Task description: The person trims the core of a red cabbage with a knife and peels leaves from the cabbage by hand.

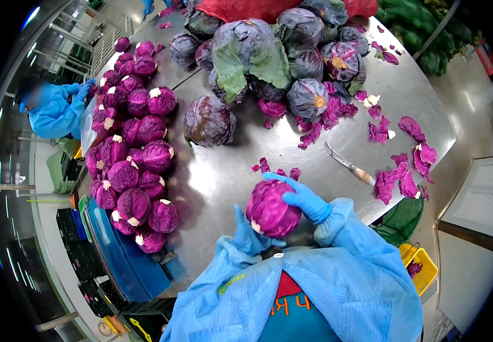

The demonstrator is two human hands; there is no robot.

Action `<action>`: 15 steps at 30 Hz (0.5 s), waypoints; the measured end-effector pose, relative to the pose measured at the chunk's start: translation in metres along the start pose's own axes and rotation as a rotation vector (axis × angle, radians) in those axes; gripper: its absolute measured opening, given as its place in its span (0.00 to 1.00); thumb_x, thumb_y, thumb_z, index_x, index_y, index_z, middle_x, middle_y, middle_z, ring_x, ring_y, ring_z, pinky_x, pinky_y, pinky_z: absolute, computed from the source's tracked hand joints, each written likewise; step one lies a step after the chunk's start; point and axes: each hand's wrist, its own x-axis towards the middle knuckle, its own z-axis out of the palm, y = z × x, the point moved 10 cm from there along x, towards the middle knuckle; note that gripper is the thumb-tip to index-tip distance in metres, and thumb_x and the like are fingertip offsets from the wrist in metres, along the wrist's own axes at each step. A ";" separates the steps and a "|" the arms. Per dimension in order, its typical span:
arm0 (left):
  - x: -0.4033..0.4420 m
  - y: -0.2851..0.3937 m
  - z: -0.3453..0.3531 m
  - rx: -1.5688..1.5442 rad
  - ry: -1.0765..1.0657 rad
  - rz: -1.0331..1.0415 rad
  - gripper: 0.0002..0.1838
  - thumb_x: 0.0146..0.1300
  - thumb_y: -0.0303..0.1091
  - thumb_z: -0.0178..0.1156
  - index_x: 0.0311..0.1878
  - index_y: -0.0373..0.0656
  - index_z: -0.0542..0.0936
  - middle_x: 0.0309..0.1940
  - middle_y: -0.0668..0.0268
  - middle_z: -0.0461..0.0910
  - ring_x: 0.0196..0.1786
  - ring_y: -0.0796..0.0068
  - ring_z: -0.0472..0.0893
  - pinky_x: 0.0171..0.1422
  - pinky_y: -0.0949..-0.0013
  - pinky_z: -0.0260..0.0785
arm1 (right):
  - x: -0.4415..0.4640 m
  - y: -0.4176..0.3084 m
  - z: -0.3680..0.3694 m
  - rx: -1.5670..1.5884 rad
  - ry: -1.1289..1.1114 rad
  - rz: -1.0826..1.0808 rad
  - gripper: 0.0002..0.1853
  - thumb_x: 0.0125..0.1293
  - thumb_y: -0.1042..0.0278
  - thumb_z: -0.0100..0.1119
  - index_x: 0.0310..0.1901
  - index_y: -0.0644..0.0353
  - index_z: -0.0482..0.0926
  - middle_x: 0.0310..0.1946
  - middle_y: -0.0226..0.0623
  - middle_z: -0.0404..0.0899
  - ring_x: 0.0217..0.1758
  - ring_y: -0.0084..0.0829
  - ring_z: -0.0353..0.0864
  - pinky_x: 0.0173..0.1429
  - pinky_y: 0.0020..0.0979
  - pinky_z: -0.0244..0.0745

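My right hand [306,199], in a blue glove, is closed around the upper right side of a peeled red cabbage [273,210], holding it near the table's front edge. The cut pale stalk of that head faces lower left. Just left of and below it is my left hand [249,233], also gloved, with thumb raised and fingers stretched along the lower edge. Whether the left hand touches the cabbage I cannot tell. A hooked knife [350,163] with a wooden handle lies on the metal table [223,188], to the right of my hands.
Peeled cabbages [135,205] are heaped along the left edge. Untrimmed cabbages [250,48] with dark outer leaves are piled at the back, near a red mesh sack [246,8]. Loose purple leaves [391,182] lie at right. A yellow basket [426,271] stands below; a co-worker [57,111] is at far left.
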 end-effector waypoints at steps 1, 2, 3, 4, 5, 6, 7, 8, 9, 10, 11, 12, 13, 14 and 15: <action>-0.007 -0.005 0.021 0.032 -0.176 -0.060 0.45 0.67 0.71 0.42 0.75 0.46 0.54 0.71 0.51 0.61 0.68 0.47 0.70 0.69 0.45 0.67 | -0.003 0.016 -0.011 0.198 0.076 0.092 0.41 0.66 0.39 0.58 0.72 0.59 0.61 0.69 0.43 0.66 0.71 0.36 0.67 0.74 0.35 0.63; -0.011 -0.004 0.011 0.215 -0.077 -0.125 0.48 0.63 0.69 0.50 0.76 0.44 0.54 0.70 0.51 0.63 0.64 0.48 0.74 0.68 0.47 0.68 | -0.007 0.037 -0.019 0.398 0.150 0.185 0.41 0.67 0.37 0.55 0.71 0.58 0.62 0.68 0.43 0.68 0.69 0.35 0.69 0.73 0.36 0.65; -0.017 -0.003 0.001 0.387 0.010 -0.208 0.51 0.60 0.67 0.58 0.76 0.42 0.53 0.69 0.50 0.65 0.60 0.49 0.77 0.66 0.49 0.69 | -0.012 0.057 -0.023 0.596 0.223 0.279 0.40 0.68 0.34 0.52 0.71 0.57 0.64 0.67 0.44 0.69 0.68 0.35 0.71 0.72 0.37 0.67; -0.022 0.016 -0.027 0.768 0.190 -0.234 0.54 0.57 0.64 0.63 0.76 0.42 0.52 0.68 0.51 0.66 0.58 0.50 0.79 0.66 0.52 0.69 | -0.010 0.056 -0.020 0.648 0.202 0.273 0.41 0.68 0.28 0.43 0.69 0.55 0.65 0.66 0.43 0.70 0.67 0.35 0.73 0.71 0.40 0.70; -0.023 0.039 -0.038 0.999 0.293 -0.107 0.55 0.53 0.58 0.68 0.76 0.41 0.52 0.68 0.53 0.66 0.60 0.54 0.77 0.67 0.55 0.68 | -0.009 0.054 -0.021 0.692 0.192 0.236 0.41 0.68 0.28 0.43 0.69 0.55 0.65 0.66 0.43 0.70 0.67 0.35 0.73 0.71 0.41 0.70; -0.027 0.063 -0.045 1.255 0.436 -0.002 0.57 0.50 0.51 0.73 0.76 0.41 0.52 0.68 0.55 0.66 0.62 0.58 0.75 0.68 0.58 0.66 | -0.009 0.054 -0.022 0.737 0.183 0.200 0.41 0.68 0.28 0.42 0.69 0.54 0.65 0.66 0.42 0.70 0.67 0.35 0.73 0.71 0.41 0.70; -0.029 0.085 -0.028 1.482 0.609 0.074 0.59 0.46 0.45 0.79 0.76 0.40 0.52 0.68 0.58 0.66 0.64 0.62 0.73 0.69 0.62 0.65 | -0.009 0.053 -0.024 0.781 0.173 0.166 0.40 0.69 0.28 0.42 0.69 0.54 0.65 0.66 0.41 0.71 0.66 0.36 0.73 0.71 0.42 0.70; -0.028 0.092 0.012 1.607 0.599 0.307 0.58 0.45 0.43 0.79 0.76 0.40 0.54 0.68 0.59 0.66 0.66 0.64 0.71 0.70 0.63 0.64 | -0.009 0.055 -0.025 0.770 0.188 0.174 0.41 0.69 0.27 0.39 0.70 0.54 0.64 0.67 0.39 0.70 0.67 0.36 0.73 0.70 0.44 0.70; -0.024 0.097 0.057 1.722 0.583 0.544 0.57 0.44 0.40 0.80 0.75 0.39 0.56 0.68 0.60 0.65 0.67 0.66 0.69 0.71 0.64 0.63 | -0.012 0.056 -0.025 0.712 0.217 0.205 0.42 0.68 0.26 0.38 0.70 0.54 0.64 0.67 0.39 0.70 0.67 0.36 0.73 0.69 0.44 0.72; -0.007 0.088 0.052 1.606 0.462 0.516 0.58 0.43 0.39 0.80 0.75 0.39 0.56 0.68 0.61 0.65 0.69 0.66 0.68 0.71 0.64 0.62 | -0.016 0.054 -0.023 0.654 0.247 0.236 0.43 0.67 0.25 0.37 0.70 0.54 0.64 0.66 0.39 0.70 0.66 0.37 0.74 0.67 0.45 0.73; 0.010 0.079 0.039 1.487 0.342 0.487 0.58 0.42 0.39 0.81 0.75 0.39 0.57 0.69 0.61 0.64 0.70 0.66 0.66 0.72 0.64 0.61 | -0.021 0.051 -0.021 0.595 0.277 0.266 0.44 0.67 0.23 0.36 0.70 0.54 0.64 0.66 0.39 0.70 0.66 0.38 0.74 0.66 0.45 0.75; 0.024 0.074 0.032 1.367 0.224 0.457 0.58 0.41 0.38 0.81 0.75 0.39 0.58 0.70 0.61 0.63 0.71 0.66 0.64 0.73 0.64 0.60 | -0.027 0.048 -0.019 0.535 0.278 0.299 0.45 0.66 0.22 0.35 0.69 0.55 0.65 0.65 0.40 0.72 0.64 0.39 0.76 0.63 0.45 0.77; 0.032 0.078 0.022 1.246 0.250 0.384 0.57 0.43 0.40 0.81 0.75 0.39 0.57 0.70 0.60 0.63 0.70 0.63 0.66 0.74 0.63 0.59 | -0.035 0.044 -0.019 0.475 0.278 0.330 0.46 0.66 0.22 0.34 0.69 0.55 0.66 0.63 0.41 0.74 0.61 0.40 0.78 0.60 0.44 0.79; 0.036 0.082 0.006 1.050 0.294 0.340 0.55 0.46 0.38 0.79 0.75 0.41 0.57 0.69 0.60 0.65 0.69 0.63 0.67 0.75 0.62 0.59 | -0.041 0.043 -0.022 0.418 0.280 0.357 0.47 0.65 0.21 0.33 0.68 0.56 0.66 0.61 0.42 0.75 0.59 0.41 0.80 0.57 0.44 0.81; 0.039 0.082 -0.009 0.852 0.335 0.291 0.53 0.50 0.36 0.77 0.75 0.42 0.56 0.67 0.59 0.67 0.68 0.63 0.69 0.75 0.62 0.59 | -0.046 0.049 -0.032 0.371 0.235 0.373 0.48 0.64 0.19 0.31 0.68 0.57 0.67 0.58 0.42 0.77 0.56 0.41 0.81 0.54 0.42 0.82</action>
